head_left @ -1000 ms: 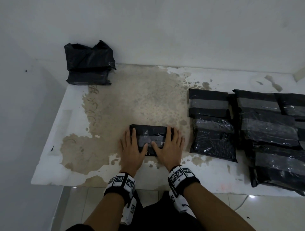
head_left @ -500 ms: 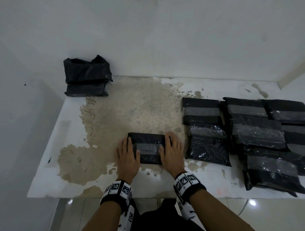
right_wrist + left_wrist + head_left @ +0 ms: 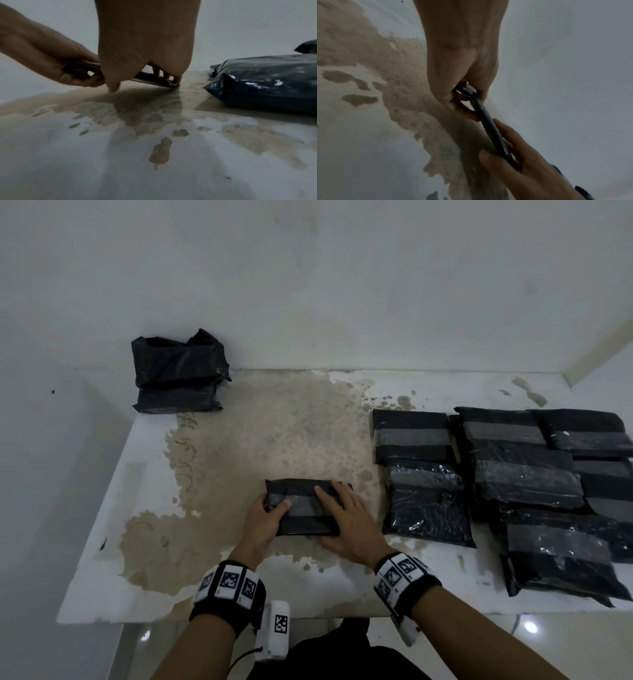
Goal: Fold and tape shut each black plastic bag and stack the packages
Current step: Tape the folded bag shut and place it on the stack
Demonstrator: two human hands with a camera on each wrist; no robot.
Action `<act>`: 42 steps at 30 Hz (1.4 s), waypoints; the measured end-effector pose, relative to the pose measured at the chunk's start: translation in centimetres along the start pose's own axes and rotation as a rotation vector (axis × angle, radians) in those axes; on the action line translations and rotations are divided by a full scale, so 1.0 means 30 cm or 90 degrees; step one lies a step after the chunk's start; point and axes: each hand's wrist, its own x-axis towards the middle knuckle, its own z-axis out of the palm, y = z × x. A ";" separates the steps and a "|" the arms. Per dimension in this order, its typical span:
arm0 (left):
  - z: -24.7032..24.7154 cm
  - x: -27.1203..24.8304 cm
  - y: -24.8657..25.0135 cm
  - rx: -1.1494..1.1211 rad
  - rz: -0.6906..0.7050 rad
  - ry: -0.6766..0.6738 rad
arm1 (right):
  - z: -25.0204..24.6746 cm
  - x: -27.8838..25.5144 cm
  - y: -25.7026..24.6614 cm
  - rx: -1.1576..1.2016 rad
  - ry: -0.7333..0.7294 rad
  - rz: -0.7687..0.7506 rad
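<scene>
While left fingers [image 3: 274,505] pinch package [image 3: 301,522], right fingers [image 3: 329,494] seemingly flat atop

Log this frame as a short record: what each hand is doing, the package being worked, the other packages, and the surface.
left hand: grips the left end of the package, thumb on top, fingers under; that end is lifted
right hand: fingers flat on the package's right half, pressing it down
package: black, folded, grey tape band across it, right edge on the table
taped packages: overlapping pile at right
untaped bags: two stacked, far left corner by the wall
table: white, with a large tan stain
</scene>
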 end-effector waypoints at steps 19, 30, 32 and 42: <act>0.182 -0.048 -0.097 0.582 0.369 -0.126 | -0.227 -0.591 0.312 0.709 0.284 0.466; 0.153 -0.054 -0.088 0.668 0.365 -0.163 | -0.040 -0.645 0.347 0.211 0.342 0.571; 0.143 -0.047 -0.092 0.676 0.374 -0.169 | -0.024 -0.657 0.323 0.101 0.330 0.548; 0.142 -0.050 -0.104 0.674 0.359 -0.185 | -0.009 -0.618 0.257 -0.125 0.095 0.366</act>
